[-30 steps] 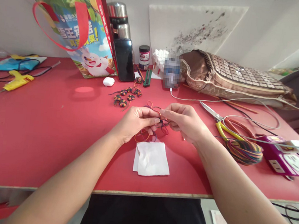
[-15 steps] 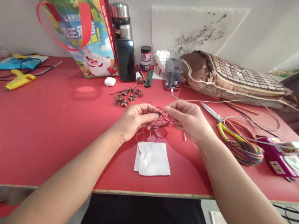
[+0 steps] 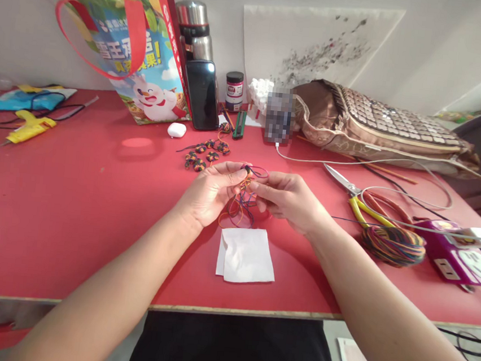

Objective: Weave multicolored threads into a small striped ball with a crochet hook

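Note:
Multicoloured cord (image 3: 244,202) in orange, purple and dark strands hangs in loops between my two hands, above the red table. My left hand (image 3: 211,192) pinches a small dark knotted part of it between thumb and forefinger. From the other side, my right hand (image 3: 287,199) has its fingers closed on the strands close to that knot. A pink loop stands out above the fingertips. Just below the hands lies a folded white tissue (image 3: 248,256). Several round knotted cord pieces (image 3: 209,153) lie on the table beyond my left hand.
At the right are scissors (image 3: 360,198), a ball of multicoloured cord (image 3: 393,244) and a purple power socket (image 3: 457,255). Behind stand a phone (image 3: 201,94), a green cutter (image 3: 239,125) and a gift bag (image 3: 121,44). A yellow glue gun (image 3: 30,128) lies far left.
My right hand has moved left and slightly down, close against my left fingertips. My left hand has turned the knot upward, and a pink loop now shows above it.

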Demonstrator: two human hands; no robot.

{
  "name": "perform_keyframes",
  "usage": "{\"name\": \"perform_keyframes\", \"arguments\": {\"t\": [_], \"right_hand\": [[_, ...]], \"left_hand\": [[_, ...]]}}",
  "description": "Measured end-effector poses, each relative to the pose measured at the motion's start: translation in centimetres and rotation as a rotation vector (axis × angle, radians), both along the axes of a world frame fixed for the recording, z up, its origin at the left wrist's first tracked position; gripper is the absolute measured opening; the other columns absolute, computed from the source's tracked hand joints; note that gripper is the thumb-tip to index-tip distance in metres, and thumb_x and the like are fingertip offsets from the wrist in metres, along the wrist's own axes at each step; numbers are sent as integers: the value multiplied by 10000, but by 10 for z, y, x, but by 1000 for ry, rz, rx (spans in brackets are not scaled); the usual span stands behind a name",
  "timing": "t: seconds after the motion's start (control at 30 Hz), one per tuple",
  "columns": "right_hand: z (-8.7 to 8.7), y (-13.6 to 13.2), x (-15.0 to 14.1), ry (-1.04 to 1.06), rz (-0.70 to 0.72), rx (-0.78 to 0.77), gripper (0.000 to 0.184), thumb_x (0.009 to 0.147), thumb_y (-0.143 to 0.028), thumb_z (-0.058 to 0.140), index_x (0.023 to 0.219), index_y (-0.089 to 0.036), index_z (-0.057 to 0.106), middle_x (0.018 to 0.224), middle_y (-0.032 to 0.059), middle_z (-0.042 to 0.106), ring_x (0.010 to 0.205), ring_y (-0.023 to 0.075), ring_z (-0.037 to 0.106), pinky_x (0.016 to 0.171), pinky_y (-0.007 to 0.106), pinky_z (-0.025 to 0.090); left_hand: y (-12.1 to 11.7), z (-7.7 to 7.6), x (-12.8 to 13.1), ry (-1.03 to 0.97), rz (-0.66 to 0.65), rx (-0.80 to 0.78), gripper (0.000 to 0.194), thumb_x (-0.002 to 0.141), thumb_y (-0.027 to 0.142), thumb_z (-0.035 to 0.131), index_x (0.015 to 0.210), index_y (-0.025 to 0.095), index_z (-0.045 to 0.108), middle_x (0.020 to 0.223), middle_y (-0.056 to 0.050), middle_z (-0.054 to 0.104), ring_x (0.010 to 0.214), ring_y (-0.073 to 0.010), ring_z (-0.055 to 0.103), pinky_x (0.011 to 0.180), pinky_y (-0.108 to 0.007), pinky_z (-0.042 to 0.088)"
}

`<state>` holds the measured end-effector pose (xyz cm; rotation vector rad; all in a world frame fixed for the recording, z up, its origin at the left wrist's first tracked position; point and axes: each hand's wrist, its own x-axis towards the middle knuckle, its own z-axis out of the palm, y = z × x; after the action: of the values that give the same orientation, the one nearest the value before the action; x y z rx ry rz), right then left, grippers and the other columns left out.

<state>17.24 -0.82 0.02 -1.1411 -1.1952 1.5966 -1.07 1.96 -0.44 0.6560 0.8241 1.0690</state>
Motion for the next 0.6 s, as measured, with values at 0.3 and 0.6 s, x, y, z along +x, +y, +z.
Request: {"name": "perform_keyframes", "arguments": {"t": [0.3, 0.6], "right_hand": [[1, 3, 2, -71, -195, 72, 559, 633, -638, 1006, 742, -180, 705, 585, -48, 551, 488, 53, 326, 454, 263, 156], [-5, 5, -4, 167, -49, 20, 544, 723, -638, 964, 837, -220, 635, 525, -81, 534, 426, 93, 457, 423, 249, 306]], "left_hand": [[4, 7, -6, 49, 21, 2, 167, 654, 51, 909, 696, 145, 778, 701, -23, 705, 677, -106, 639, 537, -210, 366], [-20, 22, -1, 276, -96, 446, 104, 699, 189, 948, 711, 219, 849, 1083, -53, 745, 1017, -188, 712, 931, -321, 584]]}}
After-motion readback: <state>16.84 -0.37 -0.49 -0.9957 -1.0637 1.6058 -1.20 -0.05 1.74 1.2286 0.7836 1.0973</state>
